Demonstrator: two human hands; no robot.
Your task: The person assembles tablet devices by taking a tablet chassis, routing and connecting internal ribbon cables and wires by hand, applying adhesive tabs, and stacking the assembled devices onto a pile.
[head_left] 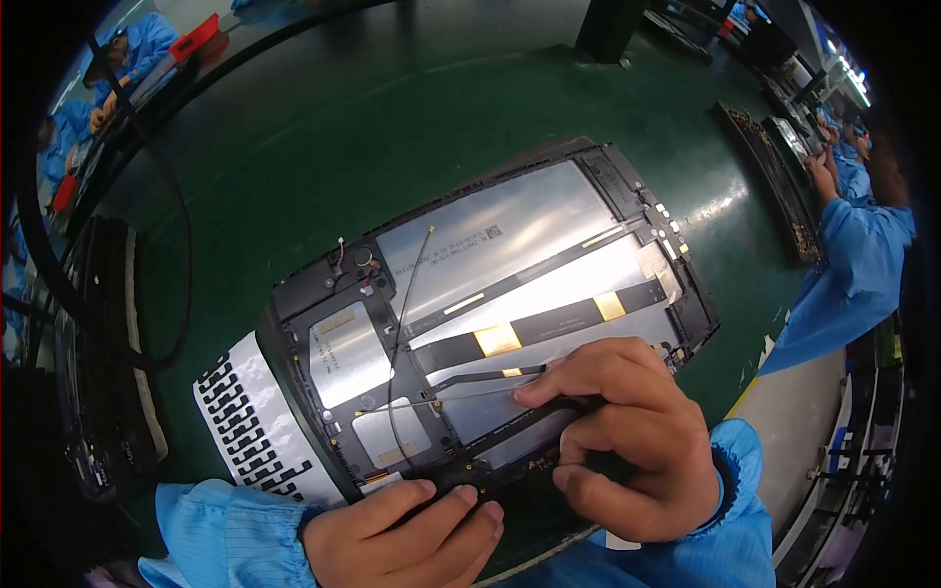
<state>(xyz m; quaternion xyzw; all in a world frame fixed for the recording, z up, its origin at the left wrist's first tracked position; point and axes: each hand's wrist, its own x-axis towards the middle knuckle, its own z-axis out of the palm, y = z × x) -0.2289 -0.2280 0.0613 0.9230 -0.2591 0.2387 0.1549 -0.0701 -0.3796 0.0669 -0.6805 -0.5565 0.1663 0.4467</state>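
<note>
In front of me lies an opened tablet (490,225), tilted on the bench, with silver metal panels, a black frame and black ribbon cables with gold patches. My left hand (412,534) rests with its fingers laid flat on the near edge of the tablet. My right hand (637,431) is over the near right part, index fingertip touching the end of a thin grey cable (441,400). Its thumb and index finger are apart. A thin black cable (404,323) with a gold tip curves across the panels.
A white sheet (255,412) of small black pieces lies at the tablet's left end. The green bench (294,186) spreads beyond. Dark foam-edged trays (769,181) stand at right and left (118,343). A co-worker's blue sleeve (848,265) reaches in at right; other people sit far left.
</note>
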